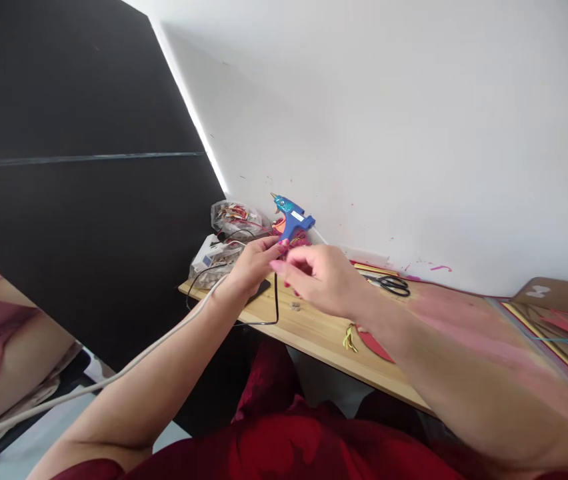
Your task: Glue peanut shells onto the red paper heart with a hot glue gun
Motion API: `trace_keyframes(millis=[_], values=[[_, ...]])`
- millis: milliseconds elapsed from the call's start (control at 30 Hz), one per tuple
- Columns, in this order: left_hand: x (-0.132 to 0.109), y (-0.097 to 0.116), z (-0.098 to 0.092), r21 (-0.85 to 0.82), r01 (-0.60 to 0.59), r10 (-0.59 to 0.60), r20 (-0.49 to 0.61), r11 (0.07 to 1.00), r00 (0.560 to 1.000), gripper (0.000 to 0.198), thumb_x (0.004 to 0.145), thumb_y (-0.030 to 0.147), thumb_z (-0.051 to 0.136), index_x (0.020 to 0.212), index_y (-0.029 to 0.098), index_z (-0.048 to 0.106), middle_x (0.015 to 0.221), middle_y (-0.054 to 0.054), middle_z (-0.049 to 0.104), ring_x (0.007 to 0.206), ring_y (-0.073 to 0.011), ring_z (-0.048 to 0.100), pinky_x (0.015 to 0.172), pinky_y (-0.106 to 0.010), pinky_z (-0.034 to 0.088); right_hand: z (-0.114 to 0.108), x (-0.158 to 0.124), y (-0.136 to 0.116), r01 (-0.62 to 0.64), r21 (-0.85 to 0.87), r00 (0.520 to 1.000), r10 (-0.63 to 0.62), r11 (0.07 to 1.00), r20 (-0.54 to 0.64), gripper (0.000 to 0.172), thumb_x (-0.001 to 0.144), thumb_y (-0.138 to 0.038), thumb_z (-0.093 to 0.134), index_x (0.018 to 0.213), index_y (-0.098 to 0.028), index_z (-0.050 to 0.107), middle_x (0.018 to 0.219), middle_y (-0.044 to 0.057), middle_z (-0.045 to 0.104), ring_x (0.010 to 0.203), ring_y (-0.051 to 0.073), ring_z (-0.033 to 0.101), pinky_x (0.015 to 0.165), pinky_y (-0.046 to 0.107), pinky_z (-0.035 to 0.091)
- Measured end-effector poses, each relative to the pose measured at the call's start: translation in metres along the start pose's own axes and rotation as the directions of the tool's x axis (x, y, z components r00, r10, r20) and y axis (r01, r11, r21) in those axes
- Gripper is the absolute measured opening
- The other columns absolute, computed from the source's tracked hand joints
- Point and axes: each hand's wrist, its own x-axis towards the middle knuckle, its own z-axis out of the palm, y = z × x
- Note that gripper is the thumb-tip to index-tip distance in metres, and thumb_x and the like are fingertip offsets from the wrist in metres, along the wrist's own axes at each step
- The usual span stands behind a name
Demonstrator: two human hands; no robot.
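A blue hot glue gun (294, 217) is held up over the table near the wall, its nozzle pointing up and left. My left hand (255, 265) has its fingertips closed at the bottom of the gun's handle. From below the fingers a black cord (277, 300) hangs down to the table edge. A white glue stick (320, 235) juts from the gun's rear. Close beside, my right hand (327, 277) is curled with thumb and fingers drawn together; whatever lies between them is hidden. Small greyish pieces (295, 306) lie on the wooden table (314, 337) below.
Black-handled scissors (395, 285) lie near the wall. Clear bags (238, 217) and a white power strip (210, 252) crowd the left end. A yellow tassel (349, 338) and red piece (378, 347) sit near the front edge. Cardboard (559, 298) stands right. A white cable (164, 337) crosses my left arm.
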Motion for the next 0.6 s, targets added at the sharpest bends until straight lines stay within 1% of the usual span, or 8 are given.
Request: trace_keyframes(millis=[67,133,200,267,367,433,500,600], values=[[-0.002,-0.001,-0.003,-0.092,-0.001,0.002,0.01,0.996,1.0,0.043,0.068,0.055,0.082,0.086,0.016,0.076,0.076,-0.003,0.07,0.072,-0.0153,0.06,0.071,-0.028,0.049,0.008,-0.002,0.027,-0.185,0.012,0.979,0.183,0.983,0.089,0.053,0.097,-0.064,0.048,0.073,-0.02,0.063,0.062,0.002,0.062,0.055,0.015,0.057,0.057,0.029,0.042],[-0.004,-0.004,-0.002,-0.165,0.012,-0.008,0.025,0.986,1.0,0.04,0.067,0.051,0.086,0.083,0.016,0.076,0.071,-0.002,0.067,0.066,-0.0129,0.057,0.066,-0.026,0.047,0.022,0.002,0.045,-0.232,0.108,0.97,0.222,0.967,0.102,0.055,0.096,-0.07,0.045,0.083,-0.02,0.063,0.075,0.004,0.066,0.064,0.016,0.062,0.059,0.029,0.045],[-0.005,-0.008,-0.001,-0.201,0.023,-0.017,0.033,0.979,0.999,0.037,0.068,0.048,0.086,0.084,0.016,0.077,0.064,0.0,0.062,0.06,-0.0108,0.052,0.058,-0.025,0.044,0.037,0.007,0.053,-0.235,0.284,0.972,0.219,0.93,0.087,0.058,0.095,-0.074,0.042,0.097,-0.02,0.062,0.087,0.005,0.067,0.073,0.017,0.065,0.064,0.029,0.049],[-0.007,-0.011,0.002,-0.225,0.044,-0.041,0.021,0.973,0.999,0.038,0.068,0.047,0.087,0.09,0.017,0.078,0.061,0.002,0.058,0.054,-0.0089,0.048,0.051,-0.023,0.04,0.05,0.012,0.053,-0.248,0.497,0.967,0.242,0.832,0.077,0.06,0.094,-0.077,0.041,0.107,-0.021,0.059,0.091,0.005,0.067,0.075,0.016,0.066,0.066,0.03,0.051],[-0.012,-0.015,0.006,-0.256,0.11,-0.115,-0.004,0.96,0.993,0.05,0.064,0.048,0.089,0.101,0.018,0.076,0.062,0.003,0.058,0.048,-0.0069,0.045,0.044,-0.021,0.034,0.066,0.016,0.052,-0.243,0.745,0.954,0.293,0.621,0.067,0.061,0.09,-0.078,0.047,0.114,-0.023,0.056,0.089,0.002,0.068,0.07,0.015,0.066,0.063,0.029,0.052],[-0.015,-0.018,0.009,-0.255,0.13,-0.135,-0.002,0.958,0.991,0.055,0.064,0.05,0.088,0.106,0.018,0.075,0.064,0.004,0.059,0.046,-0.0063,0.045,0.041,-0.02,0.033,0.075,0.018,0.054,-0.214,0.823,0.945,0.324,0.526,0.039,0.061,0.085,-0.079,0.054,0.113,-0.024,0.057,0.084,0.001,0.067,0.066,0.015,0.064,0.058,0.027,0.05],[-0.02,-0.02,0.009,-0.203,0.086,-0.083,0.022,0.975,0.996,0.05,0.069,0.051,0.085,0.103,0.016,0.075,0.061,0.005,0.056,0.045,-0.0056,0.044,0.04,-0.019,0.033,0.08,0.02,0.055,-0.191,0.858,0.932,0.363,0.476,0.006,0.058,0.081,-0.078,0.061,0.101,-0.023,0.06,0.074,-0.001,0.063,0.058,0.014,0.059,0.05,0.026,0.046],[-0.027,-0.016,0.004,-0.069,-0.008,0.018,0.144,0.998,0.989,0.039,0.078,0.047,0.08,0.099,0.014,0.076,0.06,0.004,0.057,0.047,-0.0065,0.049,0.045,-0.02,0.041,0.083,0.019,0.054,-0.171,0.896,0.915,0.404,0.411,-0.011,0.052,0.078,-0.071,0.07,0.081,-0.021,0.058,0.058,-0.004,0.053,0.048,0.011,0.049,0.041,0.023,0.035]])
